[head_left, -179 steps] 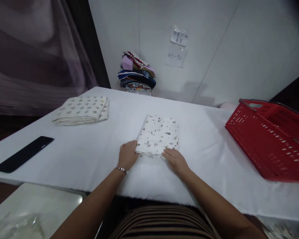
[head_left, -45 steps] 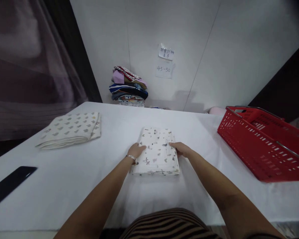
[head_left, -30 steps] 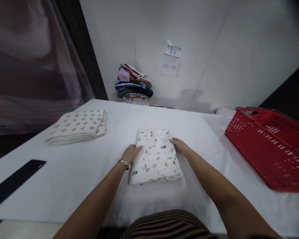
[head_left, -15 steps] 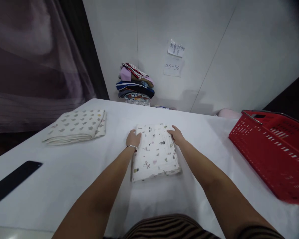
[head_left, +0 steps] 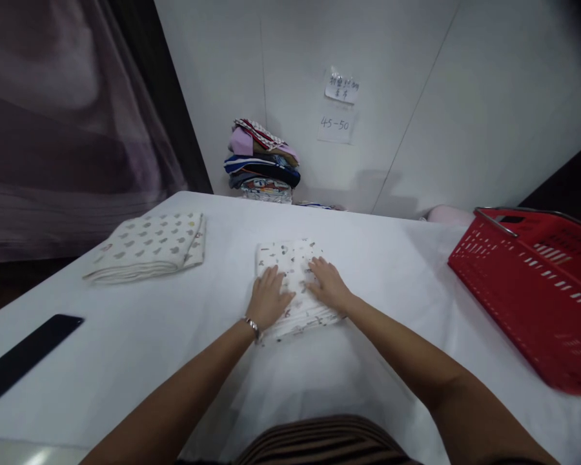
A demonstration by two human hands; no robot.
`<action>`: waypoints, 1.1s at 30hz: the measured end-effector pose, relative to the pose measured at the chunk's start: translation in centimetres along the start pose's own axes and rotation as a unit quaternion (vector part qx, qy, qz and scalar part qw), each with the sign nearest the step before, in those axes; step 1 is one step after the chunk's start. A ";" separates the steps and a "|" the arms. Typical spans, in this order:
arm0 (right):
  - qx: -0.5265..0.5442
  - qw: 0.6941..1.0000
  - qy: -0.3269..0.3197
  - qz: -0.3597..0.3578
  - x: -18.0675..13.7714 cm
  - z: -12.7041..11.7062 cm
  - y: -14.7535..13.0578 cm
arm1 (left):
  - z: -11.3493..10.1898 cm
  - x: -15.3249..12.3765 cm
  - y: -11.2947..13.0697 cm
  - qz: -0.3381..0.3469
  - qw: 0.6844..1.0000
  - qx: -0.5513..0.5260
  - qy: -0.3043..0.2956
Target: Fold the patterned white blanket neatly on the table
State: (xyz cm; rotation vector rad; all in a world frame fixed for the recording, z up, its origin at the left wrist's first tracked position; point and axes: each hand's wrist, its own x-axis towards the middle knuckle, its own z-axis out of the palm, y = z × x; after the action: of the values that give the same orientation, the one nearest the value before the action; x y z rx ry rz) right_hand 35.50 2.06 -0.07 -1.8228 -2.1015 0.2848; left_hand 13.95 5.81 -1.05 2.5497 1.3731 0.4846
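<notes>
Cloth, pale, folded and printed with small scattered motifs (head_left: pixel 294 268), lies flat near the middle of a white-covered table (head_left: pixel 397 284), and I take it as the centre of my clock, with twelve toward the wall (head_left: pixel 416 64). Both of the person's hands rest palm down on top of it, the left hand (head_left: pixel 270 298) toward seven and the right hand (head_left: pixel 330 286) toward three, fingers loosely spread and laid along the fabric, gripping nothing. A silver-coloured band (head_left: pixel 253 327) circles the left wrist. The white covering runs mostly smooth, with soft creases toward six. Between nine and ten sits another folded cloth (head_left: pixel 145 245), dotted with rows of greyish shapes, and between eight and nine lies a flat black slab (head_left: pixel 26 358), cut off by the edge of my view. Around three stands a red plastic shopping basket (head_left: pixel 527 297), its sides slotted, with metal handles. Just short of twelve, beyond the far edge, rises a stack of folded fabrics (head_left: pixel 264 161). Between twelve and one, two paper notes hang on the wall, the lower note (head_left: pixel 336 126) reading "45-50". Mauve drapery (head_left: pixel 53 129) fills ten o'clock.
</notes>
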 end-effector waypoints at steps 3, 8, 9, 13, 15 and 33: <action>-0.032 0.996 -0.074 -0.025 -2.0 0.1 -0.3 | 0.8 -2.5 1.1 0.069 0.996 0.020 -0.045; -0.030 0.994 -0.100 -0.006 -2.4 -0.2 0.0 | 1.3 -3.0 1.4 0.075 0.995 0.047 -0.044; -0.028 0.994 -0.103 -0.005 -2.5 -0.4 -0.1 | 1.3 -2.9 1.3 0.076 0.995 0.048 -0.045; -0.050 0.997 -0.056 -0.011 -4.1 -0.3 -0.8 | 1.2 -2.8 1.5 0.074 0.995 0.046 -0.052; -0.054 0.998 -0.035 -0.023 -5.2 0.1 -0.9 | 1.2 -2.8 1.7 0.069 0.995 0.043 -0.052; 0.403 0.859 0.113 0.294 -10.3 -0.3 3.2 | 0.6 -10.6 0.7 -0.021 0.989 -0.120 0.087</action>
State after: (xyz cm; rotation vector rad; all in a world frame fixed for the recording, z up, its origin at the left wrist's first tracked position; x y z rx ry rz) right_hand 39.74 -7.56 -2.29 -1.7510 -0.9544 0.8930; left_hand 9.31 -3.43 -3.41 2.3269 1.3290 0.8284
